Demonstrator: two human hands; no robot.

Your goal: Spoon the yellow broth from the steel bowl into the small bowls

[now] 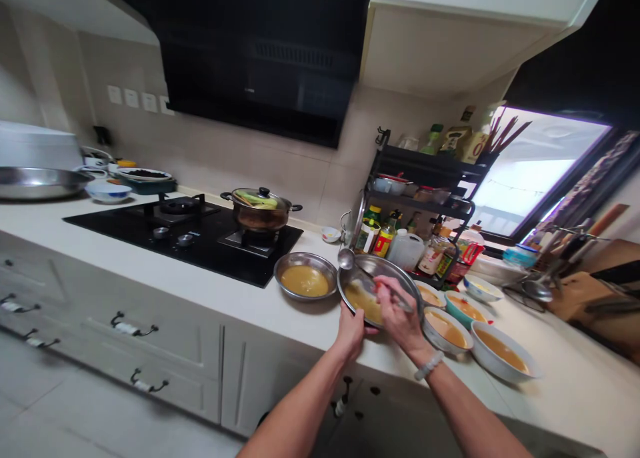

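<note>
My left hand point(351, 328) grips the near left rim of a large steel mixing bowl point(410, 279), which looks tilted towards me. Yellowish liquid point(364, 303) lies low inside it. In my right hand point(400, 311) is the handle of a metal ladle point(345, 258); its cup hangs at the bowl's far left rim. Just left stands a shallow steel dish point(281, 286) of similar yellow liquid. To the right are several bowls of orange-tan liquid, among them a white bowl point(515, 375), another white bowl point(440, 341) and a teal-edged bowl point(467, 318).
A lidded pot point(260, 211) sits on the black gas hob point(220, 255) at the left. Behind the bowls is a black rack point(425, 208) with bottles and jars. Utensils point(543, 285) stand by the right wall. A wide steel pan point(40, 183) lies far left.
</note>
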